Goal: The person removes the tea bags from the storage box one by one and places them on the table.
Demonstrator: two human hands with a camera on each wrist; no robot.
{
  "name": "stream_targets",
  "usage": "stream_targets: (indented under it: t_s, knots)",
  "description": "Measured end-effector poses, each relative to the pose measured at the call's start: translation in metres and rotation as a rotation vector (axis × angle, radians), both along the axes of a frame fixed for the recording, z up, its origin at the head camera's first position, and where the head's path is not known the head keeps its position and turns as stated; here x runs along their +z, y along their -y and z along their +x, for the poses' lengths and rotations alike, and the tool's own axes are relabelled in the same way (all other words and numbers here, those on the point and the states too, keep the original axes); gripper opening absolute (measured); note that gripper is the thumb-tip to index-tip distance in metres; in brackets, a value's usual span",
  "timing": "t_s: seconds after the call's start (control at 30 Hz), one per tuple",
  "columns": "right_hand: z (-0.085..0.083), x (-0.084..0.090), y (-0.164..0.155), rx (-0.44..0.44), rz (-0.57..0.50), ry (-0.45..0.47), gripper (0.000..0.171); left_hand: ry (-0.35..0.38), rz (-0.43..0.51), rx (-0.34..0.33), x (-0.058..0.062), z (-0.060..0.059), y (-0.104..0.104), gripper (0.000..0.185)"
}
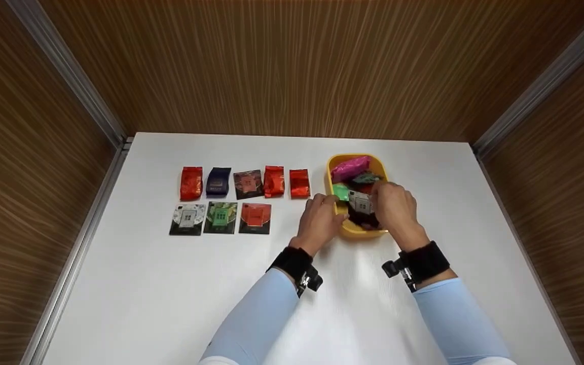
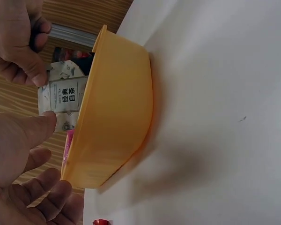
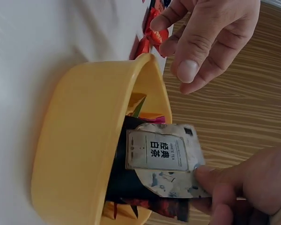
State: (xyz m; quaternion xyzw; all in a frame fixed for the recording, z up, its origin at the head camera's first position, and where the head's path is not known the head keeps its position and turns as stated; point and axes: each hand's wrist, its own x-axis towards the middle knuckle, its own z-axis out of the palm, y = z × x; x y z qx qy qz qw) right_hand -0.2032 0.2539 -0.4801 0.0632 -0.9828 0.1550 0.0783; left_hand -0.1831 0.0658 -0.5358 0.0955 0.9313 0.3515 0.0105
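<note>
White-and-grey foil tea sachet (image 3: 166,159), flat, bearing a pale label with dark printed characters: it is sitting at the near end of the yellow oval plastic tub (image 1: 333,172), lifted above the other packets there. The right hand (image 1: 395,208) is pinching the sachet at one edge, thumb (image 3: 210,176) pressing on its face; the other fingers are lying behind it and cannot be made out. In the left wrist view the same sachet (image 2: 65,96) is showing just over the tub rim.

Left hand (image 1: 319,219): it is hovering at the tub's left side, fingers loosely spread and holding nothing, fingertips near the rim; whether they are touching it cannot be told.

Tub contents: a magenta foil packet (image 1: 350,167) is lying at the far end, a dark green packet (image 1: 365,178) beside it, a bright green packet (image 1: 341,192) against the left wall, and dark packets beneath the lifted sachet.

White table (image 1: 170,294): the tub is standing on it, right of centre. Well left of the tub, eight packets are lying in two rows. Far row: red (image 1: 191,183), navy (image 1: 218,181), dark brown (image 1: 248,184), red (image 1: 274,181), red (image 1: 299,183). Near row: a white-and-black flat sachet (image 1: 187,219), a green one (image 1: 220,217), an orange one (image 1: 255,218).

Wood-grain panels (image 1: 292,66) are enclosing the table on three sides.
</note>
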Motion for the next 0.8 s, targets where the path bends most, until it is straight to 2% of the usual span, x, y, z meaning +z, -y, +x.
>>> stream_targets:
  t_s: [0.17,0.37,0.53,0.63,0.73,0.8]
  knots:
    - [0.004,0.008,0.008,0.067,-0.1,-0.028,0.008,0.011,0.08,0.009,0.005,-0.002,0.008,0.055]
    - [0.009,0.016,0.025,0.158,-0.212,-0.076,0.005,0.011,0.212,0.075,0.018,-0.002,0.022,0.059]
    - [0.012,0.016,0.04,0.192,-0.386,-0.105,0.007,-0.042,0.304,0.114,0.024,0.002,0.038,0.039]
    - [0.014,0.012,0.049,0.163,-0.557,-0.036,0.016,-0.034,0.364,0.139,0.024,0.007,0.049,0.024]
    - [0.016,0.004,0.059,0.109,-0.717,0.1,0.027,0.012,0.456,0.167,0.022,0.013,0.061,0.018]
    - [0.019,-0.004,0.065,0.08,-0.779,0.183,0.031,0.046,0.515,0.183,0.02,0.016,0.068,0.017]
